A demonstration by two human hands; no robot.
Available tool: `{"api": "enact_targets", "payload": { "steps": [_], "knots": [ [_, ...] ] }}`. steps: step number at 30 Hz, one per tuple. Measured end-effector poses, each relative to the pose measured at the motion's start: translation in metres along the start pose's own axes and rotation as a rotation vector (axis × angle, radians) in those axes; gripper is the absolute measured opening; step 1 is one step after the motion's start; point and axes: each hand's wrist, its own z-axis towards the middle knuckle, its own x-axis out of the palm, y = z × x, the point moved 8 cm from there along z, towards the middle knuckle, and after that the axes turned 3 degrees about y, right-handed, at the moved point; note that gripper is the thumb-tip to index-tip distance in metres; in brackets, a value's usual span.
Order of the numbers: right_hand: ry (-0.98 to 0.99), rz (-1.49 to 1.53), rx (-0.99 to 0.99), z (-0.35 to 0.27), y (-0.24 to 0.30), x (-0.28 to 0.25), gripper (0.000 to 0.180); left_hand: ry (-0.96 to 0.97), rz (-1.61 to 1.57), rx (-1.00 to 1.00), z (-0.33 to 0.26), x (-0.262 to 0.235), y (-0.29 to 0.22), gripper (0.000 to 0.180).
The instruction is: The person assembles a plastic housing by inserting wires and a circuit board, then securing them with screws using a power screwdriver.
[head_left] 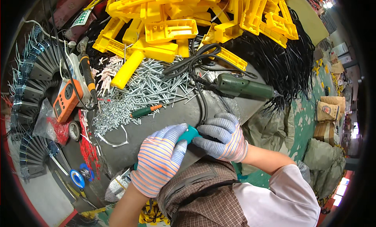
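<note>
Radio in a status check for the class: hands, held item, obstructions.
Left hand gripping teal item. Right hand at its right end, exact grip hidden. Item partly covered. Black cable just ahead, possibly in the way.

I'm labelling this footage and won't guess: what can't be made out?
Teal piece, head view: its full shape, partly covered by the left hand and right hand.
Yellow casings, head view: the pile's far side, cut off by the top edge.
Small metal pieces, head view: their exact shapes, too small to tell.
</note>
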Motion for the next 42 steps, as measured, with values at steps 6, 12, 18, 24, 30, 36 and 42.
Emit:
{"api": "enact_targets", "payload": {
  "steps": [6,12,18,24,30,36,42],
  "knots": [
    [-0.015,0.109,0.024,0.004,-0.006,-0.007,0.029,0.077,0.319,0.036,-0.007,0.01,-0.016,0.056],
    [-0.009,-0.126,0.125,0.046,-0.053,-0.02,0.023,0.065,0.386,-0.007,-0.012,0.009,-0.008,0.06],
    [0.263,-0.39,0.035,0.087,-0.053,0.002,0.009,0.118,0.458,-0.079,-0.014,0.014,-0.007,0.064],
    [0.553,-0.58,0.014,0.089,-0.054,0.034,0.011,0.107,0.507,-0.127,-0.016,0.023,-0.003,0.068],
    [0.59,-0.652,-0.06,0.093,-0.051,0.046,0.012,0.114,0.556,-0.122,-0.021,0.026,0.0,0.067],
    [0.642,-0.61,-0.035,0.095,-0.059,0.042,0.013,0.11,0.551,-0.078,-0.02,0.025,-0.007,0.064],
    [0.108,0.659,0.726,0.066,-0.102,0.005,0.015,0.16,0.5,-0.109,-0.024,0.019,-0.005,0.062]
  ]
}}
